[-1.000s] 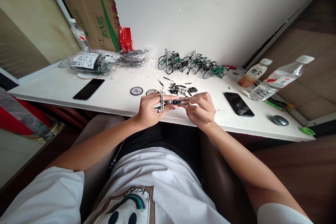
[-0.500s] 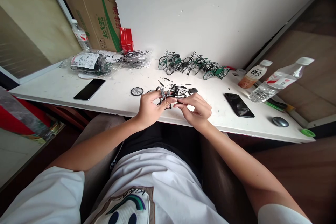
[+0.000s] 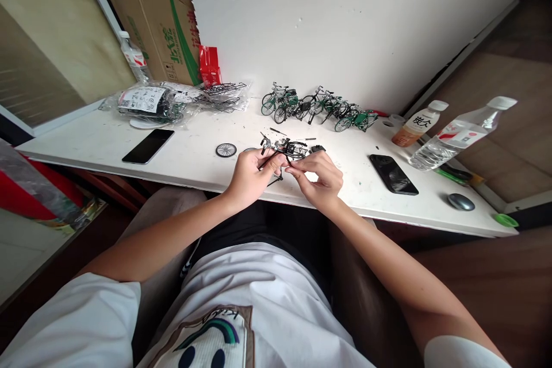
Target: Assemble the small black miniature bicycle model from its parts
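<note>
A partly built black model bicycle (image 3: 297, 150) is held just above the table's front edge. My left hand (image 3: 253, 177) is closed round its front part, with the thumb pressed on the frame near the handlebar. My right hand (image 3: 319, 177) pinches at the bicycle's lower side, close to the left thumb; the exact part is hidden by the fingertips. A loose spoked wheel (image 3: 226, 150) lies flat left of my left hand, and another wheel is mostly covered by that hand. Behind my right hand, a small black part (image 3: 318, 149) rests on the table.
Several finished model bicycles (image 3: 319, 104) stand along the wall. Plastic bags of parts (image 3: 150, 104) lie at the back left. One phone (image 3: 148, 146) lies left, another phone (image 3: 393, 173) right. On the right are a drink bottle (image 3: 418, 123), a water bottle (image 3: 463, 135) and a mouse (image 3: 460, 201).
The model bicycle has turned in my hands, and a thin black part now hangs below it. My left thumb has shifted up and right along the frame. The right hand stays almost in place.
</note>
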Available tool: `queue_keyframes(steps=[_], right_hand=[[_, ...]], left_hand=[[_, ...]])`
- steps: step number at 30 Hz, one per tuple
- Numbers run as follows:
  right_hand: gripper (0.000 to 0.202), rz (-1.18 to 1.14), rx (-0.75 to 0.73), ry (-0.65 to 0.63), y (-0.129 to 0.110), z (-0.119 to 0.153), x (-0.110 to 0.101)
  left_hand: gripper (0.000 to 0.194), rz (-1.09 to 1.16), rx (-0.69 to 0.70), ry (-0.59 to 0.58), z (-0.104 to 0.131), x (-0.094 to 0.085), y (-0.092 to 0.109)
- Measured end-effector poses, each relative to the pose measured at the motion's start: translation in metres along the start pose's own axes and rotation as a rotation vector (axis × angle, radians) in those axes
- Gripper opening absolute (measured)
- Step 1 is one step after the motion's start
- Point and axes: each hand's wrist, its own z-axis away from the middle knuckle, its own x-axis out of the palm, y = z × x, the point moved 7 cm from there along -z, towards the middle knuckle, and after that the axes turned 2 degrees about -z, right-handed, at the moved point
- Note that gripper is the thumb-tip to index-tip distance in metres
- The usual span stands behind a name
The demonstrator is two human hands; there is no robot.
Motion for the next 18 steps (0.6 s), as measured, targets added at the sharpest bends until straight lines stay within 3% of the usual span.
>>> queue_keyframes(steps=[6,13,18], right_hand=[[0.009,0.039,0.080,-0.030,0.004,0.001,0.003],[0.010,-0.096,0.093,-0.008,-0.001,-0.001,0.003],[0.012,-0.103,0.222,-0.020,0.008,0.001,0.005]], left_hand=[[0.045,0.011,-0.053,-0.016,0.000,0.001,-0.005],[0.046,0.040,-0.073,-0.009,0.000,0.001,-0.004],[0.048,-0.021,-0.052,-0.011,-0.001,0.000,0.003]])
